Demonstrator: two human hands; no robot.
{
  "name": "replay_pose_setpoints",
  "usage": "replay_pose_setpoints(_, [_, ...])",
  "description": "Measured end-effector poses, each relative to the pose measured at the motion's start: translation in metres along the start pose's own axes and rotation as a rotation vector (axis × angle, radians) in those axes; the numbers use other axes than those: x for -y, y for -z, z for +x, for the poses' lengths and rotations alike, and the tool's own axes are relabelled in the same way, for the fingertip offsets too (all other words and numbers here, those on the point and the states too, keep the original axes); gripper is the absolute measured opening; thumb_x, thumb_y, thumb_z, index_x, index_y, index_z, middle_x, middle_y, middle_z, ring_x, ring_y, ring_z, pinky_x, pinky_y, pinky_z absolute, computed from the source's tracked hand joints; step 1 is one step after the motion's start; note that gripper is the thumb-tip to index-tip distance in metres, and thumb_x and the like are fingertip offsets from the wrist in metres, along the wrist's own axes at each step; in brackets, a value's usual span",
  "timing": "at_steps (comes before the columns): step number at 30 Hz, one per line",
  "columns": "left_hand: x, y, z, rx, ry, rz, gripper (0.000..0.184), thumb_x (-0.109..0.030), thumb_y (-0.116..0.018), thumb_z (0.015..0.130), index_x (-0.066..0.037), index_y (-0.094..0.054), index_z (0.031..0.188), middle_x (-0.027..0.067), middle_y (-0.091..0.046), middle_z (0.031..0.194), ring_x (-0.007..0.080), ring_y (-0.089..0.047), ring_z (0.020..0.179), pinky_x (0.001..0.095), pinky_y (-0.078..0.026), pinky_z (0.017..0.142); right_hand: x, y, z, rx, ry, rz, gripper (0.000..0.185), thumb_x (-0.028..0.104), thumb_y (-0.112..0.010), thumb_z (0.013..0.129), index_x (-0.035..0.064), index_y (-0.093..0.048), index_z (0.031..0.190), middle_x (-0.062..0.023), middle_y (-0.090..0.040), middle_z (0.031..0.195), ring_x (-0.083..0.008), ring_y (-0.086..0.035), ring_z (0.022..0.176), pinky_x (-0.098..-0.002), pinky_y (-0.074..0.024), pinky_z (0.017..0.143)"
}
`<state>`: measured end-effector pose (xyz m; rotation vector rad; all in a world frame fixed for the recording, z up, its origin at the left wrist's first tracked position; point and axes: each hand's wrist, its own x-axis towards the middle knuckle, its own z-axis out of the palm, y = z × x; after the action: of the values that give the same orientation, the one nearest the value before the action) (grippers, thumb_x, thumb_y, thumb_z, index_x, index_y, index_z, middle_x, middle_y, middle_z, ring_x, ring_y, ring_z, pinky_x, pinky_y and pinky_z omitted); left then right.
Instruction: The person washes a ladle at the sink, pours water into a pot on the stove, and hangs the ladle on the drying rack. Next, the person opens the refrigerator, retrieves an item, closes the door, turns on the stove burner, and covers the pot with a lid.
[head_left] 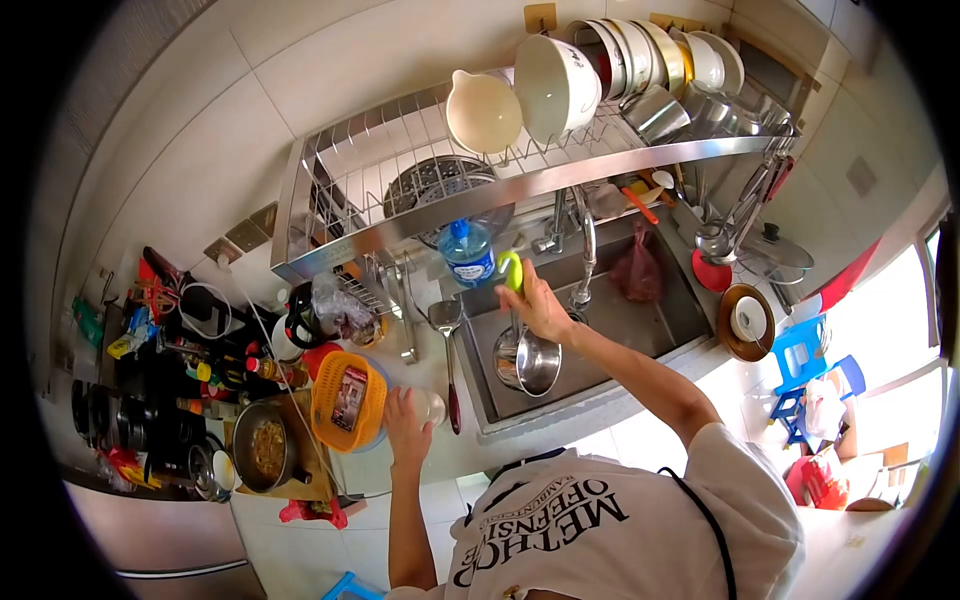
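Observation:
My right hand (540, 308) is over the left part of the sink, its fingers closed around a utensil with a bright green handle (511, 270). The utensil's lower end is hard to make out. Beneath the hand is a shiny metal bowl (540, 365), with another metal vessel (506, 358) against its left side. A blue-capped bottle of blue liquid (468, 258) stands just left of the green handle. My left hand (408, 425) is on the counter, curled against a clear jar (430, 407). Beside it is an orange basket (343, 400) with a dark printed packet inside.
Above the sink (640, 330), a metal rack (400, 225) holds bowls and pots. The faucet (585, 240) rises behind my right hand, and a red bag (638, 270) sits at right. A spatula (450, 350) lies on the counter; a pan of food (265, 450) stands at left.

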<state>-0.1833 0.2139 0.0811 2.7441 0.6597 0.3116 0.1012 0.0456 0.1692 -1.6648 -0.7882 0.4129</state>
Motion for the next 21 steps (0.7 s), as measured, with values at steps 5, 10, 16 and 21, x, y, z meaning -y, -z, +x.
replay_pose_setpoints(5, [0.001, 0.0, -0.001, -0.013, -0.009, 0.023, 0.075, -0.01, -0.075, 0.059, -0.005, -0.04, 0.124, 0.0186, -0.036, 0.129, 0.0387, -0.034, 0.12, 0.0484, -0.029, 0.097, -0.013, -0.002, 0.032, -0.175, 0.079, -0.155, 0.032, 0.012, -0.051, 0.087, -0.0021, -0.025, 0.101, -0.0297, -0.056, 0.078, -0.0463, -0.057, 0.079, -0.0473, -0.0441, 0.067])
replay_pose_setpoints(10, [0.004, 0.003, -0.003, 0.001, -0.017, 0.025, 0.072, -0.01, -0.075, 0.059, -0.006, -0.041, 0.123, 0.0171, -0.037, 0.128, 0.0376, -0.034, 0.12, 0.0491, -0.029, 0.097, -0.016, 0.008, 0.079, -0.137, 0.155, -0.306, 0.037, 0.018, -0.052, 0.088, -0.0019, -0.03, 0.109, -0.0246, -0.057, 0.086, -0.0405, -0.058, 0.079, -0.0432, -0.045, 0.071])
replay_pose_setpoints(16, [0.005, 0.003, -0.003, 0.006, 0.002, 0.044, 0.07, -0.011, -0.075, 0.06, -0.008, -0.043, 0.122, 0.0158, -0.037, 0.128, 0.0366, -0.034, 0.12, 0.0493, -0.029, 0.096, 0.001, -0.001, 0.141, -0.238, 0.441, -0.282, 0.029, 0.01, -0.06, 0.082, -0.0018, -0.041, 0.101, -0.0232, -0.057, 0.088, -0.0403, -0.056, 0.08, -0.0423, -0.0454, 0.069])
replay_pose_setpoints(21, [0.003, 0.006, -0.003, -0.013, 0.003, 0.004, 0.066, -0.011, -0.074, 0.061, -0.008, -0.046, 0.12, 0.0158, -0.039, 0.126, 0.0363, -0.034, 0.12, 0.0496, -0.026, 0.1, 0.02, 0.0, 0.161, -0.142, 0.256, -0.253, 0.034, 0.024, -0.055, 0.089, 0.0045, -0.037, 0.111, -0.0145, -0.054, 0.084, -0.0244, -0.053, 0.075, -0.04, -0.0437, 0.067])
